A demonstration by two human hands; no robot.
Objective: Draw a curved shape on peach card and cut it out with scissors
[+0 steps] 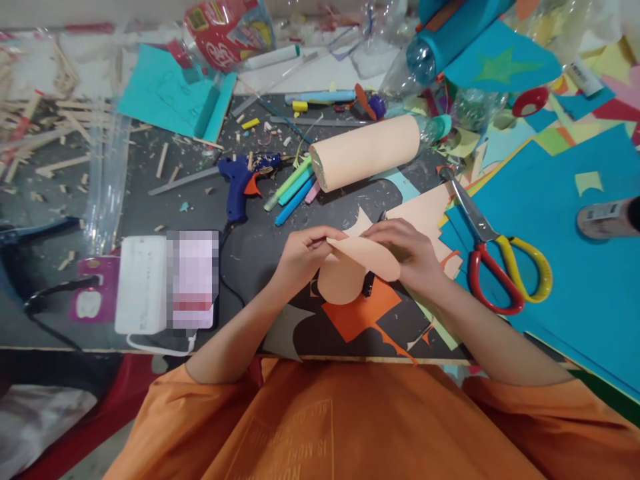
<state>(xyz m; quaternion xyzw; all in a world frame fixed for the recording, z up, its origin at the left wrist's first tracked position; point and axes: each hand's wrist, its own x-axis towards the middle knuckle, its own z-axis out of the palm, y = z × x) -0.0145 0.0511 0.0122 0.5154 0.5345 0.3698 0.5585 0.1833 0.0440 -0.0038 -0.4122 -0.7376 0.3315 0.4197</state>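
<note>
Both my hands are at a curved piece of peach paper (367, 255), lifted a little above the table. My left hand (306, 257) pinches its left end, and the fingers of my right hand (407, 250) are closed on its far right side. Right under it is a rounded peach paper piece (341, 280); whether the two are joined I cannot tell. An orange paper scrap (357, 310) lies below them. Just beyond my hands, a bottle wrapped in peach paper (370, 152) lies on its side, with several markers (295, 190) at its left end.
Large scissors (493, 243) with red and yellow handles lie right of my hands on blue paper (575, 280). A blue glue gun (240, 187) and a phone (193, 280) beside a white power bank (143, 283) are at left. Wood sticks, paper scraps and plastic bottles crowd the back.
</note>
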